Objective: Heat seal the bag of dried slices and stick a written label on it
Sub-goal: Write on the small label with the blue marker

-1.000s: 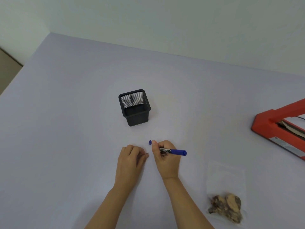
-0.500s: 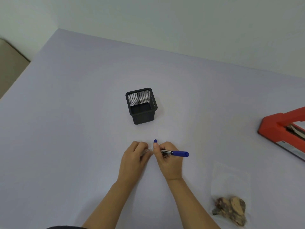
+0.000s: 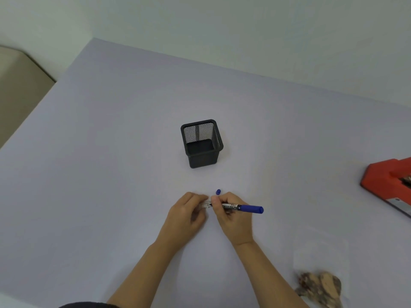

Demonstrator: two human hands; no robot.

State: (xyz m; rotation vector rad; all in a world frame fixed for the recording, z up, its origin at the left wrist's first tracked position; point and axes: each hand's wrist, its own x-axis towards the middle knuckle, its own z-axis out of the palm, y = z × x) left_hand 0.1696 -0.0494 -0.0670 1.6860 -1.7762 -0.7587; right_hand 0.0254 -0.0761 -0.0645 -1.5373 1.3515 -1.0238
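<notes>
My right hand (image 3: 231,215) grips a blue-capped marker (image 3: 241,207) that lies almost level, its capped end pointing right. A small white label (image 3: 205,203) sits between my two hands, and my left hand (image 3: 188,215) pinches its left end with curled fingers. The marker's writing end is hidden behind my fingers at the label. A small blue cap (image 3: 218,192) stands on the table just beyond my right hand. The clear bag of dried slices (image 3: 320,283) lies at the lower right, slices bunched at its near end. The red heat sealer (image 3: 387,181) is at the right edge.
A black mesh pen holder (image 3: 201,143) stands upright beyond my hands. The pale lilac table (image 3: 111,174) has its left edge running diagonally at the upper left, with a beige surface beyond it. A white wall runs behind the table.
My hands have come together: the left hand slid right until its fingers met the label at the marker tip. The view shifted, so everything sits further right and lower.
</notes>
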